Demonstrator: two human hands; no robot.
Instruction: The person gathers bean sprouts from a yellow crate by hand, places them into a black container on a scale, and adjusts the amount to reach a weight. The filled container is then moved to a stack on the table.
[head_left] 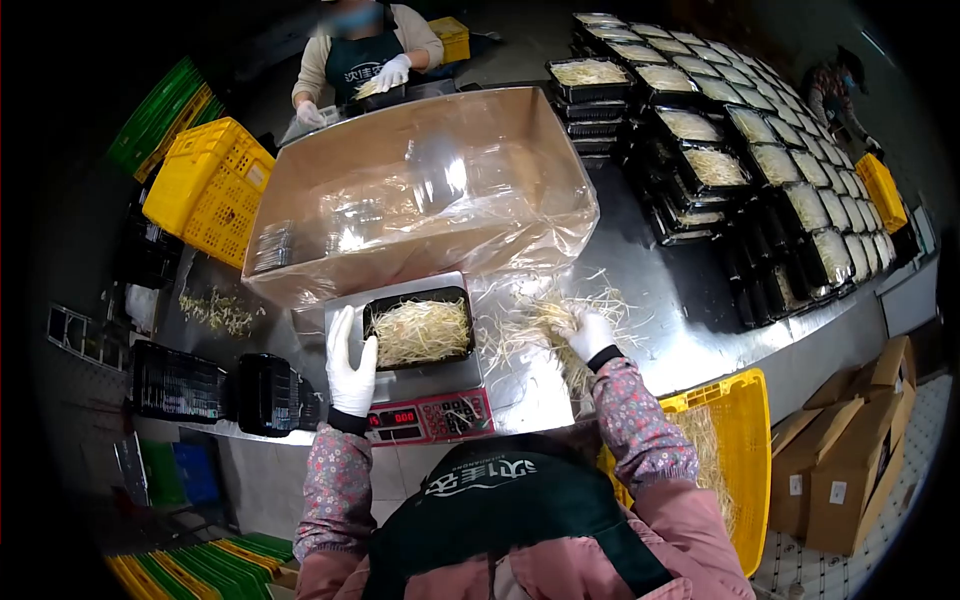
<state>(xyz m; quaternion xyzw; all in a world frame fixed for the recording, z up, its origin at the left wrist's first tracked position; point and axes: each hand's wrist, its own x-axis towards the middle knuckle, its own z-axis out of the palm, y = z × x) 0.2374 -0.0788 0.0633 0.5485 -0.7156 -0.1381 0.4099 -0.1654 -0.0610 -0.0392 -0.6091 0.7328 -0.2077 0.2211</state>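
Note:
My left hand [350,368], in a white glove, rests along the left side of a black plastic tray [372,303]. Its fingers are stretched out and the thumb lies near the tray's edge. Bean sprouts [420,331] fill the tray, which sits on a digital scale [445,412] with a red front panel. To the right, my gloved right hand [592,336] has its fingers closed on loose bean sprouts [540,318] from a pile on the metal table; the fingertips are partly hidden among the strands.
A large cardboard box [300,180] lined with plastic holds clear lids. Stacks of filled trays [690,125] stand at the right. Empty black trays [180,383] lie left. A yellow crate [752,420] of sprouts is beside me. A co-worker [370,55] handles a tray opposite.

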